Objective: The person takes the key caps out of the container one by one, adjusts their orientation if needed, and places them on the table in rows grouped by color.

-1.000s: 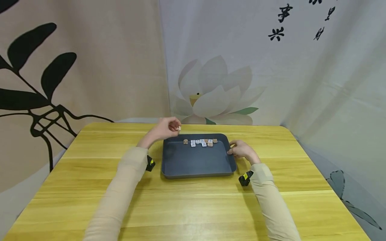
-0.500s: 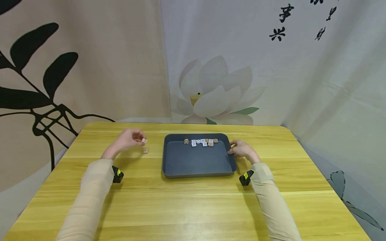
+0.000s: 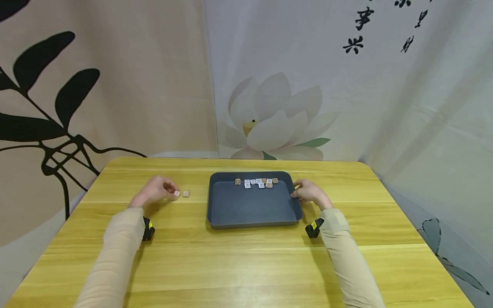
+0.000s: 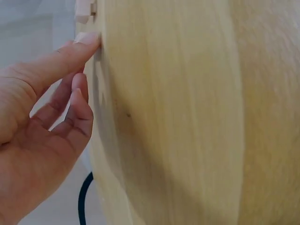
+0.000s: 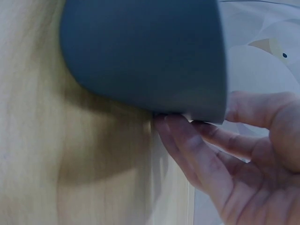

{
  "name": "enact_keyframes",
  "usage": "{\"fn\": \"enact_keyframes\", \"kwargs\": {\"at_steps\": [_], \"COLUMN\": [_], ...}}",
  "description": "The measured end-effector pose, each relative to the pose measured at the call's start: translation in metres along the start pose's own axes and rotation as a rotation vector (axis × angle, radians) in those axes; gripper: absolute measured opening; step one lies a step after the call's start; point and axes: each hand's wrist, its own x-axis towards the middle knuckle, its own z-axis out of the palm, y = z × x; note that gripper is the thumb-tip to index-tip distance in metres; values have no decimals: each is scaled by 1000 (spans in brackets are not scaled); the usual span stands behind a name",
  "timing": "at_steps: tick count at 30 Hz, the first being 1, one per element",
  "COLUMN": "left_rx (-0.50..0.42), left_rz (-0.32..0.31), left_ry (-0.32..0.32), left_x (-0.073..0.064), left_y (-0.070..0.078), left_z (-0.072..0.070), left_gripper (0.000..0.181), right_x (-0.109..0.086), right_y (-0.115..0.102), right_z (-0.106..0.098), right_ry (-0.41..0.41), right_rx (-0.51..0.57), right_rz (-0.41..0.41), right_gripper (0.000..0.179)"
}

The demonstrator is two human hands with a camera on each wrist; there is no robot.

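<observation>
My left hand (image 3: pixel 157 189) pinches a small white square block (image 3: pixel 176 193) at the table's left. Just to its right lies a pinkish block (image 3: pixel 186 193), a narrow gap between them. In the left wrist view, the left hand (image 4: pixel 51 89) mostly hides the block at its fingertips. My right hand (image 3: pixel 310 192) grips the right wall of a dark grey tray (image 3: pixel 252 209). Seen from the right wrist, that hand (image 5: pixel 243 159) has its thumb over the rim and its fingers against the outer side. White blocks (image 3: pixel 247 185) and brown blocks (image 3: pixel 237 182) lie along the tray's far side.
The tray stands flat on a yellow wooden table (image 3: pixel 246 265). A printed curtain (image 3: pixel 154 85) hangs behind the table's far edge. Several more marked blocks sit close together in the tray's far right part.
My left hand has moved left from above the tray's far left corner, then down to the table with the white block. The right hand stays on the tray.
</observation>
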Motion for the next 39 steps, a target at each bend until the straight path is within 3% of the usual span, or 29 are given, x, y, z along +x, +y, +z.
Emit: {"fn": "enact_keyframes", "kwargs": {"at_steps": [7,16,22,26,31,39], "left_rx": [11,12,-7,-64,-72,-79], "left_rz": [-45,-31,-46,-19,96,223], "left_ry": [7,2,15,103,176,106], "left_x": [-2,-3,-5,2,21,54], "left_y": [-1,-3,9,33,79,151], "left_z": [-1,-2,-7,-3,15,58], "left_gripper": [24,28,41,40,29,23], "right_x": [-1,1,2,4,9,16], "right_y": [-1,0,-1,-1,1,3], "right_z": [0,1,0,-2,-5,-4], "right_ry": [-1,0,14,62,100,114], "right_rx": [7,12,10,19,36,83], "right_rz": [-5,-5,-24,-65,-109,-162], "right_gripper": [53,53,50,47,46,48]}}
